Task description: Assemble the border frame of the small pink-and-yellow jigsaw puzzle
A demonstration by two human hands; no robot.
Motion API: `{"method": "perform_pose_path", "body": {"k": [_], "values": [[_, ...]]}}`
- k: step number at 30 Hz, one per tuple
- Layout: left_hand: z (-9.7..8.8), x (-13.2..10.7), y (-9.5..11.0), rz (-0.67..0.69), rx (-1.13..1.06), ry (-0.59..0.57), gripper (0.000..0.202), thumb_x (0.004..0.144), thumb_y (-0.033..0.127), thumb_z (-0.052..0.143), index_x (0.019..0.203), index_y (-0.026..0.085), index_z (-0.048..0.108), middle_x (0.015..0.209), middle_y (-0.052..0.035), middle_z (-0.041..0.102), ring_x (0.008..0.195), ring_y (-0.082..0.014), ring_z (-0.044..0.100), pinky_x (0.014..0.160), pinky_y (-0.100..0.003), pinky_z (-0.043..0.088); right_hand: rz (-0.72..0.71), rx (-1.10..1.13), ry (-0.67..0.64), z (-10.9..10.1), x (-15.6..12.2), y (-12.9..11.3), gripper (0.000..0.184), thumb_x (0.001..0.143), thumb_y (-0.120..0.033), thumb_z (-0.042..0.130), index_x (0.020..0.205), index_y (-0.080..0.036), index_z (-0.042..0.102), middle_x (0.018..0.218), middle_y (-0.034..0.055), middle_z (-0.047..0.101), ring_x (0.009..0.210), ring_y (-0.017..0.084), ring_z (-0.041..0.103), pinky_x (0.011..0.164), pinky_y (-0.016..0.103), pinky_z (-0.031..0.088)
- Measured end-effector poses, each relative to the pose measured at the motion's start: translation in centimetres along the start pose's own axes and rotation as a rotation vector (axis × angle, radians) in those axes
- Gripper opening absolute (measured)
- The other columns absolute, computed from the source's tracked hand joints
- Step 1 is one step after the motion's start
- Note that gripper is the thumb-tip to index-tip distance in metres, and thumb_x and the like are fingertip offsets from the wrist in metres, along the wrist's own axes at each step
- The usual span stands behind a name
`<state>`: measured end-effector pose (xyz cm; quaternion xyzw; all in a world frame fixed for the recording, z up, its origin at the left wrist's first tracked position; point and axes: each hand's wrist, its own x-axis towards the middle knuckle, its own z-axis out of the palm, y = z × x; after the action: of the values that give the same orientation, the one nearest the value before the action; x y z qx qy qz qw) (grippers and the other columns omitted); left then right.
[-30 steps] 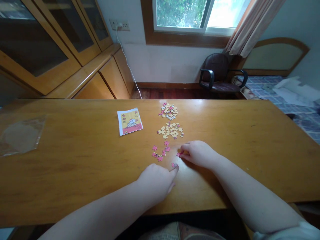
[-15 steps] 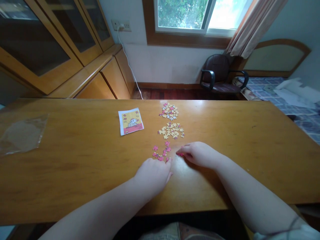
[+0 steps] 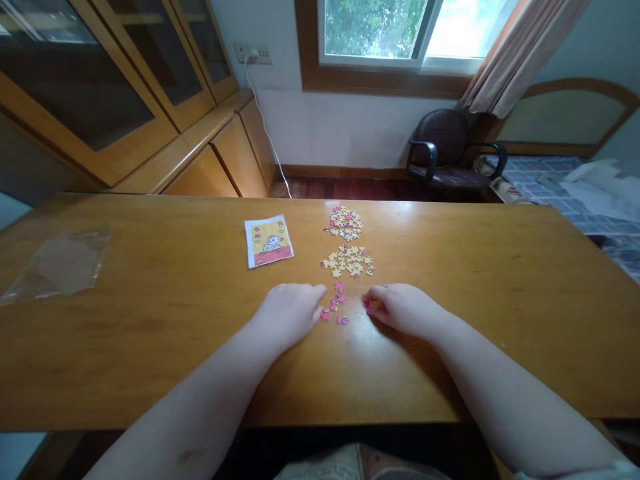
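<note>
A loose cluster of pink jigsaw pieces (image 3: 336, 303) lies on the wooden table (image 3: 150, 333) between my hands. My left hand (image 3: 287, 312) rests on the table at the cluster's left edge, fingers curled and pressed on pieces there. My right hand (image 3: 400, 308) sits just right of the cluster, its fingertips pinched on a pink piece (image 3: 369, 307). Farther back lie a heap of yellow pieces (image 3: 349, 261) and a mixed heap (image 3: 345, 223). A small reference picture card (image 3: 269, 241) lies to the left of the heaps.
A clear plastic bag (image 3: 60, 263) lies at the table's far left. Wooden cabinets with glass doors (image 3: 125, 87) stand behind on the left. Beyond the table are a dark office chair (image 3: 443, 150), a window and a bed (image 3: 575, 193) on the right.
My left hand has slid up and left from below the pink pieces to their left edge, leaving one pink piece behind it. My right hand has hardly moved, still pinching its piece.
</note>
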<state>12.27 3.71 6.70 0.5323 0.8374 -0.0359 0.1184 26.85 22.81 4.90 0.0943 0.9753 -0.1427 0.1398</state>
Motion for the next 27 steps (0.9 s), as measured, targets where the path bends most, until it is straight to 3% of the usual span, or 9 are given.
{"method": "perform_pose_path", "body": {"k": [4,11,17,27], "values": [[-0.3,0.2,-0.9,0.045,-0.044,-0.007,0.019,0.085,0.034,0.057,0.101,0.027,0.067,0.090,-0.0047,0.072,0.083,-0.0237,0.067,0.066,-0.030,0.044,0.027,-0.052,0.042,0.0,-0.2,-0.1,0.026,0.091,-0.040,0.051,0.099,-0.022,0.068,0.090,0.0071,0.072,0.083,0.021,0.066,0.068,0.026,0.041],[0.5,0.4,-0.4,0.109,-0.064,-0.019,0.020,0.086,0.041,0.056,0.093,0.025,0.067,0.086,-0.0057,0.071,0.080,-0.0225,0.066,0.067,-0.030,0.043,-0.289,0.039,-0.029,0.0,-1.2,-1.6,0.030,0.093,-0.038,0.049,0.113,-0.028,0.069,0.092,0.0056,0.072,0.082,0.019,0.065,0.073,0.027,0.042],[0.8,0.6,-0.4,0.092,-0.029,-0.038,0.020,0.083,0.040,0.060,0.093,0.023,0.064,0.085,-0.0057,0.071,0.079,-0.0242,0.066,0.065,-0.030,0.044,-0.311,0.031,-0.041,0.3,-1.2,-1.8,0.035,0.093,-0.039,0.049,0.123,-0.030,0.065,0.094,0.0068,0.073,0.084,0.020,0.066,0.074,0.029,0.044],[1.0,1.0,-0.6,0.105,-0.087,-0.029,0.019,0.088,0.036,0.053,0.092,0.026,0.069,0.087,-0.0049,0.072,0.079,-0.0219,0.066,0.066,-0.029,0.044,-0.305,0.055,-0.059,0.8,-1.1,-1.6,0.039,0.091,-0.041,0.052,0.127,-0.029,0.063,0.095,0.0082,0.073,0.086,0.020,0.065,0.078,0.028,0.044]]}}
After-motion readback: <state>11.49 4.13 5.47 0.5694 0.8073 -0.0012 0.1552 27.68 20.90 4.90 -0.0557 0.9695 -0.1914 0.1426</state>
